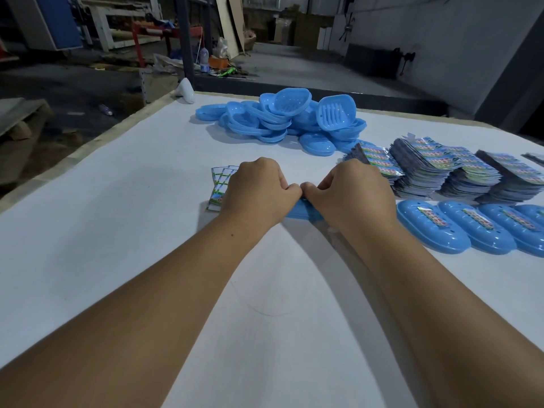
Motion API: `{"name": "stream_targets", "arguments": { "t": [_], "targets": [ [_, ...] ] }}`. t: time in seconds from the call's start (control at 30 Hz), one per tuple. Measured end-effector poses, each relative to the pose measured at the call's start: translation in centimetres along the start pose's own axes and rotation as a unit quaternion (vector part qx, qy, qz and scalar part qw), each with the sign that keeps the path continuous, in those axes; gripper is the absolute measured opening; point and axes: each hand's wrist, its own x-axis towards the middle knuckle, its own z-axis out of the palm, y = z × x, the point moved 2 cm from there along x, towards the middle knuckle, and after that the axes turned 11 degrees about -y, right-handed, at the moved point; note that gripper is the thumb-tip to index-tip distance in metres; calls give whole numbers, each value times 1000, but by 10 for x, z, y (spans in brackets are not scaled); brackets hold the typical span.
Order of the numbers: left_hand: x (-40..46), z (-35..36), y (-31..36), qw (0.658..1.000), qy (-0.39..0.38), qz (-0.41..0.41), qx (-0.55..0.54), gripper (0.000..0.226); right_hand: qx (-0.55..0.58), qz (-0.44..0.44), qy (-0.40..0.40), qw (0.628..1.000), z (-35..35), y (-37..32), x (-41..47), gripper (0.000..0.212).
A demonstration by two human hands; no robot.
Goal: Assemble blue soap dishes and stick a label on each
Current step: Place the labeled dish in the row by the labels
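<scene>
Overhead light brightens the white table (pixel 117 231); background dim. Soft forearm shadows. Wide-angle distortion bends frame edges.

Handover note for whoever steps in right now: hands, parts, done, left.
Left hand: fingers curled, on the soap dish at the table's centre; a label strip lies under and beside it.
Right hand: fingers curled, on the same dish; thumbs nearly meet above it. Most of the dish is hidden, so whether it is closed or labelled cannot be told.
Loose dish parts: heaped at the far side of the white table.
Label stacks: right, behind the finished row.
Done: labelled dishes lined up at the right edge.
Left: finish this dish, then work through the heap.
</scene>
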Motion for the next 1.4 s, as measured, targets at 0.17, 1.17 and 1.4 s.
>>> {"name": "stream_targets", "arguments": {
  "t": [0.17, 1.17, 1.4],
  "targets": [
    [3, 0, -3, 1000, 7, -4, -13, 28, 21, 3, -7, 1000, -1, 3, 1, 45],
    [-6, -16, -8, 993, 26, 31, -109, 14, -78, 68, -154, 983, -33, 60, -22, 71],
    [-13, -22, -7, 994, 15, 46, -102, 12, -101, 110, -181, 972, -37, 68, -22, 67]
  ]
}}
